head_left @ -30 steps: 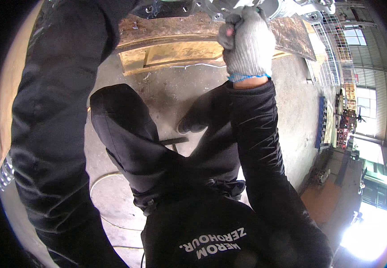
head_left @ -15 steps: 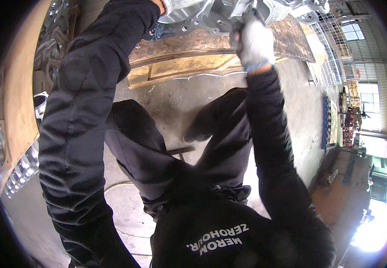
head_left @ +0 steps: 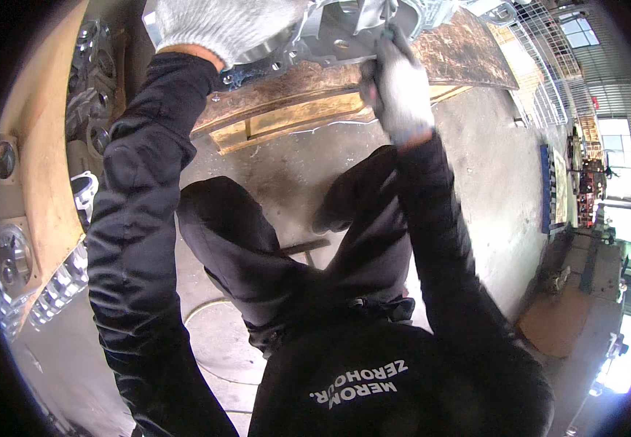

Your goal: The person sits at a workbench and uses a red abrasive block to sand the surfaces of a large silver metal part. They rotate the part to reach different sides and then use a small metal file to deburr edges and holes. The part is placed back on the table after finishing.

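A silvery machined metal casting (head_left: 333, 45) with bolt holes and ribs lies on a worn wooden bench at the top. My left hand (head_left: 221, 28), in a white knitted glove, rests over the casting's left part. Its fingers are cut off by the upper edge or turned away. At the casting's near right side is my right hand (head_left: 403, 91), also gloved and somewhat blurred. Its fingers are curled closed round something slim, mostly hidden in the fist, which points toward the casting.
The wooden bench (head_left: 468, 54) has a lower timber frame above the concrete floor (head_left: 475, 182). More castings (head_left: 13, 255) lie at the left beside a wooden board (head_left: 49, 182). A wire cage (head_left: 541, 65) stands at the far right. A hose (head_left: 202, 306) runs across the floor beside my legs.
My left hand has come down and left, farther into view over the casting. My right hand sits slightly lower and left, still closed. The whole view has shifted a little.
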Demonstrator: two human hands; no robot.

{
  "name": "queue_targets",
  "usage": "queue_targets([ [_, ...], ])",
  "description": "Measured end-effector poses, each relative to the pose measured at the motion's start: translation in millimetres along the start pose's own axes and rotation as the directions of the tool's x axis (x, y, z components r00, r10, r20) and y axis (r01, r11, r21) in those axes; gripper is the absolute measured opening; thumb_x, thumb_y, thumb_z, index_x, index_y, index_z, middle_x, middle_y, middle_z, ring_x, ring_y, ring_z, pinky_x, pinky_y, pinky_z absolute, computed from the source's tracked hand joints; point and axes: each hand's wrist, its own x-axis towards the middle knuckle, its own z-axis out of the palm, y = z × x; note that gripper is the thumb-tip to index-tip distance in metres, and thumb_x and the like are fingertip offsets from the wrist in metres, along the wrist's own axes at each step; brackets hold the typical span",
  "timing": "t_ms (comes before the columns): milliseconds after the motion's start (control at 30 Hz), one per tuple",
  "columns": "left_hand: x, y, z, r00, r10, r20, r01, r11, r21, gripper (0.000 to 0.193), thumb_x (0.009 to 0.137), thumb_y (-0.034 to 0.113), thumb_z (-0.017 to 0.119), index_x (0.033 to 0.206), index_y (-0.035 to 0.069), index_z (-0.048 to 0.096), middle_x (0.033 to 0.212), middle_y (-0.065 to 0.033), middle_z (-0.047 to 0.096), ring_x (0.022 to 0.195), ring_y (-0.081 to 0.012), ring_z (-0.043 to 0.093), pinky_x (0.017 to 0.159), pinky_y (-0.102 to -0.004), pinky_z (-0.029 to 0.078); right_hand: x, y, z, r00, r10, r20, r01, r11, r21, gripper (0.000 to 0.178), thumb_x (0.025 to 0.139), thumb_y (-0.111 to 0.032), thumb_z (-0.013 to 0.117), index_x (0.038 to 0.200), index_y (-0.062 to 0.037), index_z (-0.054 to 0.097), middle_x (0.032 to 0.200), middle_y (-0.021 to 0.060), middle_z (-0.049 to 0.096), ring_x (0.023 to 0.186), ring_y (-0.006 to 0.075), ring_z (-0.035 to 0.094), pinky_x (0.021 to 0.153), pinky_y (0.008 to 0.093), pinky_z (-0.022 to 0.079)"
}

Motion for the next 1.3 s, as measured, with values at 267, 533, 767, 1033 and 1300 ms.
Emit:
queue_targets([
  [267,5,-8,10,0.983,0.058,-0.176,-0.063,0.998,-0.022,0.048,0.097,0.062,0.051,0.102,0.026,0.082,0.067,-0.0058,0.072,0.056,-0.0224,0.067,0.057,-0.0359,0.054,20,-3,-4,0.997,0.063,0.05,-0.066,0.996,0.058,0.039,0.106,-0.021,0.053,0.144,-0.0116,0.049,0.069,0.0011,0.052,0.042,0.0081,0.039,0.039,0.0224,0.029],
  [533,4,-14,9,0.966,0.137,-0.219,-0.155,0.985,-0.069,0.047,0.098,0.06,0.051,0.106,0.025,0.08,0.07,-0.0076,0.072,0.061,-0.0248,0.069,0.06,-0.0369,0.055,0,-13,-7,0.988,0.141,0.059,-0.145,0.988,0.06,0.053,0.105,-0.02,0.054,0.155,-0.0121,0.043,0.068,0.0026,0.053,0.046,0.0097,0.047,0.04,0.0245,0.037],
  [767,8,-10,8,0.993,0.102,-0.058,-0.113,0.962,-0.249,0.044,0.102,0.055,0.051,0.118,0.023,0.076,0.071,-0.0043,0.072,0.059,-0.0187,0.067,0.058,-0.0335,0.056,-28,3,-5,0.996,0.065,-0.063,-0.069,0.996,-0.058,0.036,0.106,-0.021,0.055,0.142,-0.0131,0.054,0.071,-0.0008,0.052,0.047,0.0074,0.041,0.039,0.0224,0.032],
  [1033,15,-12,21,0.989,0.12,-0.091,-0.15,0.805,-0.574,0.028,0.097,0.031,0.072,0.121,0.015,0.074,0.089,-0.0065,0.074,0.07,-0.0146,0.069,0.059,-0.0313,0.059,-45,-22,-11,0.973,0.228,-0.037,-0.226,0.973,0.056,0.053,0.105,-0.016,0.058,0.156,-0.0099,0.045,0.075,-0.0035,0.056,0.056,0.0069,0.051,0.051,0.0246,0.043],
  [1300,11,20,-49,0.724,-0.38,0.575,0.684,0.502,-0.529,0.028,0.093,0.025,0.078,0.111,0.003,0.075,0.084,-0.0089,0.071,0.062,-0.01,0.058,0.05,-0.0198,0.054,-33,-15,-8,0.967,0.235,-0.104,-0.234,0.972,0.02,0.041,0.104,-0.018,0.056,0.144,-0.0124,0.053,0.071,0.0009,0.051,0.048,0.0097,0.042,0.046,0.0249,0.036],
])
